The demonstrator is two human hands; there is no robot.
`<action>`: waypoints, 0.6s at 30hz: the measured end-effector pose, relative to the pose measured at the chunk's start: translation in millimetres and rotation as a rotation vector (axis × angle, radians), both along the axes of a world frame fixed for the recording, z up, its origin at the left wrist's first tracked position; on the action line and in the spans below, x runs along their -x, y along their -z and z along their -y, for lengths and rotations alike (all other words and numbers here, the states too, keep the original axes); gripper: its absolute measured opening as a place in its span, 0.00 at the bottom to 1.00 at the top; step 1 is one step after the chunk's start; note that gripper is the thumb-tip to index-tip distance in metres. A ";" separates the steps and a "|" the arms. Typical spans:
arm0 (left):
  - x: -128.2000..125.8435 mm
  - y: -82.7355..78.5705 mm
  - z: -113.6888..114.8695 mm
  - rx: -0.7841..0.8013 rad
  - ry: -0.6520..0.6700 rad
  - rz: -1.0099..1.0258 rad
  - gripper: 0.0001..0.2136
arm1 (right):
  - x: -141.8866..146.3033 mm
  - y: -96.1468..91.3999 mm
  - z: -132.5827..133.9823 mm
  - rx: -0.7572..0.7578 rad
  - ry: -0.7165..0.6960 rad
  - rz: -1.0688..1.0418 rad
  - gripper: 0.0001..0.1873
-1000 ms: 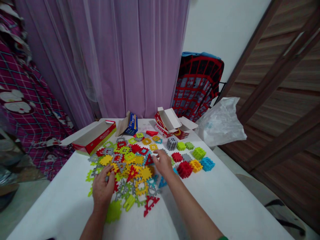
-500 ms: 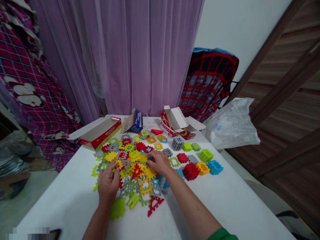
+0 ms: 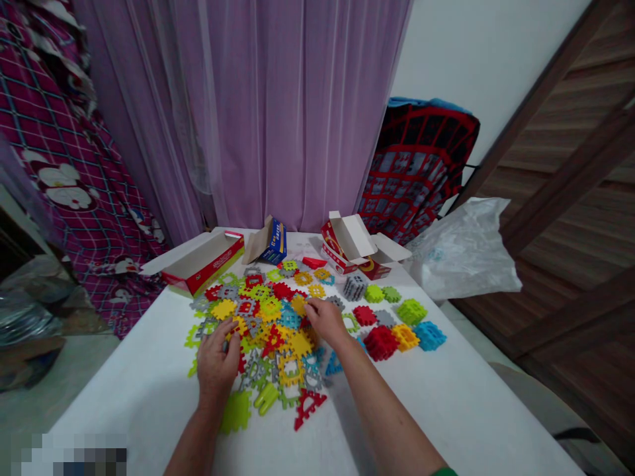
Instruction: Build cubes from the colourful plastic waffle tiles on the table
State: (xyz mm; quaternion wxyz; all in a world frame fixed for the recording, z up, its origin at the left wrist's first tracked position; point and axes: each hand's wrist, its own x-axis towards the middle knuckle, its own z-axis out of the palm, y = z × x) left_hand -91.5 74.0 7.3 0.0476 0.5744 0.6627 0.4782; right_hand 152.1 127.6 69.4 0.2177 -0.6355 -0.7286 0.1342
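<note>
A heap of flat toothed plastic tiles in yellow, red, green, grey and blue covers the middle of the white table. My left hand rests on the heap's left side with fingers curled round a small grey piece. My right hand lies on the heap's right part, its fingertips pinching a yellow tile. To the right stand several assembled cubes: red, orange, blue, green and grey.
An open red box, a small blue box and an open red-and-white carton stand at the table's far edge. A white plastic bag hangs off the right side. Purple curtains and a patterned folding chair lie behind.
My right hand has shifted slightly and closed its fingertips on a yellow tile. My left hand has barely moved. The camera has drifted, shifting the scene a little to the right.
</note>
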 end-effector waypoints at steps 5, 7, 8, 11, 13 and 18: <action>-0.1 0.7 0.8 0.015 0.002 0.001 0.13 | -16.7 21.2 -0.7 0.099 0.082 -0.371 0.14; -0.2 1.0 1.0 0.017 0.000 0.006 0.13 | -17.5 26.5 2.7 0.155 0.038 -0.500 0.14; -0.3 1.1 1.1 0.016 -0.001 0.007 0.13 | -17.1 28.1 5.6 0.185 0.021 -0.558 0.14; -0.4 0.9 1.0 0.009 0.005 0.005 0.13 | -16.2 29.4 18.3 0.245 -0.013 -0.601 0.14; -0.3 0.8 0.6 0.007 0.001 0.002 0.13 | -18.2 27.9 27.8 0.192 -0.013 -0.485 0.13; 0.6 2.2 -0.6 0.007 0.007 -0.004 0.13 | -26.8 18.9 43.4 0.046 0.131 -0.015 0.15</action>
